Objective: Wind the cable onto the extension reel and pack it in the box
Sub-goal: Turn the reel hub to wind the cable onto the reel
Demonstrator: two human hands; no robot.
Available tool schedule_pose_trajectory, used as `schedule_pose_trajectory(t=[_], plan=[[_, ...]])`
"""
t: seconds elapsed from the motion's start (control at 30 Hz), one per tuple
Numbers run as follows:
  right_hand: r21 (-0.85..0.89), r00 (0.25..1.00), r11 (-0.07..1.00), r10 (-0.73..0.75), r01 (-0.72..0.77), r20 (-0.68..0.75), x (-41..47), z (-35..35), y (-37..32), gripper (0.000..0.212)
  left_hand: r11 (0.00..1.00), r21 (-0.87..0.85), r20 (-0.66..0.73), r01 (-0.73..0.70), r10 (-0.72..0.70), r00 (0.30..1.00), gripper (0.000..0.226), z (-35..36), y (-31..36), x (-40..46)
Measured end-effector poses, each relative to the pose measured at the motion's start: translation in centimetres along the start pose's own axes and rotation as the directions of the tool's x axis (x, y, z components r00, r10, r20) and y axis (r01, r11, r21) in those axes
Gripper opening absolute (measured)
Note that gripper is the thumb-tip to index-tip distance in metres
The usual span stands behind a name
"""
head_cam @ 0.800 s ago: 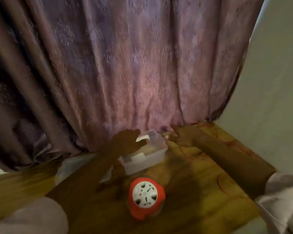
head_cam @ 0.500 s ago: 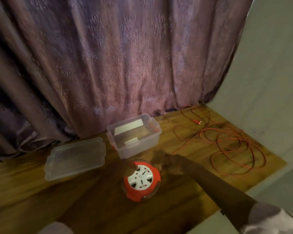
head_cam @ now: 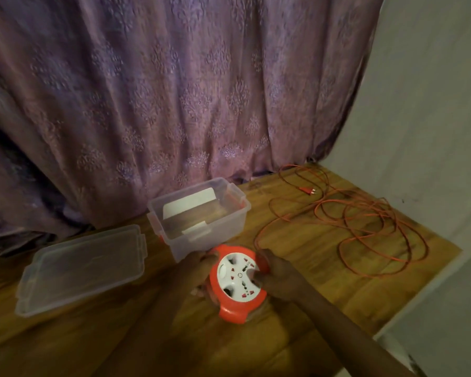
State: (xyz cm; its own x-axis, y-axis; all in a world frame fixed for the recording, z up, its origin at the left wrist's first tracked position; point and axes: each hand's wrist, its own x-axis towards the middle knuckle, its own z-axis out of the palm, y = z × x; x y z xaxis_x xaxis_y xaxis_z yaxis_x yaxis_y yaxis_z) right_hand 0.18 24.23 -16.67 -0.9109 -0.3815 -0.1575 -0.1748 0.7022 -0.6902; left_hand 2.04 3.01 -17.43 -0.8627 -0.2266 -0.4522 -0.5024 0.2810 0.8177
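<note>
A patterned mauve curtain (head_cam: 174,91) hangs across the back of the scene, meeting a pale wall (head_cam: 424,104) on the right, and below them a wooden tabletop (head_cam: 297,268) with dark grain carries everything. The clear lid (head_cam: 82,268) lies flat on the left, apart from the open clear box (head_cam: 201,213), which stands near the curtain. To the right, the orange cable (head_cam: 365,219) sprawls in loose loops, its plug (head_cam: 307,190) lying near the curtain's foot. The orange and white reel (head_cam: 238,281) sits just in front of the box. The left hand (head_cam: 193,270) curls around the reel's left edge, and the right hand (head_cam: 278,276) grips its right side, thumb on the white face. Half a second ago only the right hand reached toward the reel; now both hands hold it.
</note>
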Motion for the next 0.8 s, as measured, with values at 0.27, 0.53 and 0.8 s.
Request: schedule_pose_trajectory(t=[0.27,0.53,0.8], plan=[[-0.006,0.843,0.962,-0.242,0.272,-0.480,0.5,-2.1,1.3,0.060,0.820,-0.066,-0.167,-0.569,0.553,0.816,0.023,1.4,1.6,1.7],[0.006,0.663,0.919,-0.279,0.394,-0.695,-5.0,1.1,0.2,0.047,0.782,-0.317,0.073,-0.536,0.584,0.809,0.027,0.8,-2.3,-3.4],[-0.258,0.661,0.868,-0.492,0.425,-0.567,-7.1,1.0,-4.6,0.045,0.824,-0.409,0.332,-0.392,0.535,0.777,0.047,-0.8,-5.3,-6.1]])
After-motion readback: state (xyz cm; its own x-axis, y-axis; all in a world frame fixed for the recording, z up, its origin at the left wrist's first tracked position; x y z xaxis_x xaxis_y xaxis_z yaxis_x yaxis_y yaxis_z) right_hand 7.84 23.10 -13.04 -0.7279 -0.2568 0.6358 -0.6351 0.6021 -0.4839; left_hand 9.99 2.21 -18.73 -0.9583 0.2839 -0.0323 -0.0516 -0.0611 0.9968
